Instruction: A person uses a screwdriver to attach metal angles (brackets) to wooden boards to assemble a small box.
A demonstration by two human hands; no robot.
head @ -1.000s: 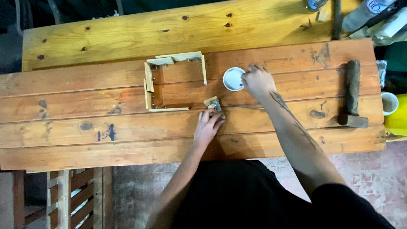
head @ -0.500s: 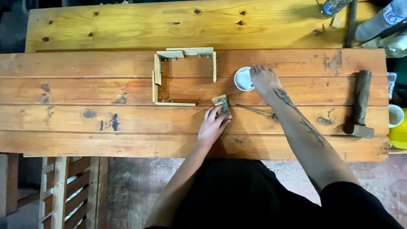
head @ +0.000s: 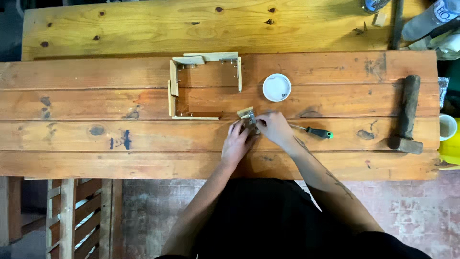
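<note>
My left hand [head: 237, 141] and my right hand [head: 274, 128] meet over a small wooden block with a metal fitting [head: 246, 114] on the plank table [head: 96, 139]; both pinch it, fingertips touching. Just above left lies a partly built wooden frame [head: 203, 86] made of thin slats. A white round lid [head: 276, 87] holding small dark bits rests above my right hand. A screwdriver with a black and green handle [head: 314, 132] lies on the table just right of my right wrist.
A hammer with a wooden handle [head: 406, 115] lies near the table's right end. A white cup [head: 448, 126] and a yellow container [head: 450, 148] stand off the right edge. Bottles and tools crowd the far right corner. A slatted wooden crate [head: 72, 216] sits on the floor, lower left.
My right hand left the white lid and came down to the small block, joining my left hand there. The screwdriver handle is now uncovered.
</note>
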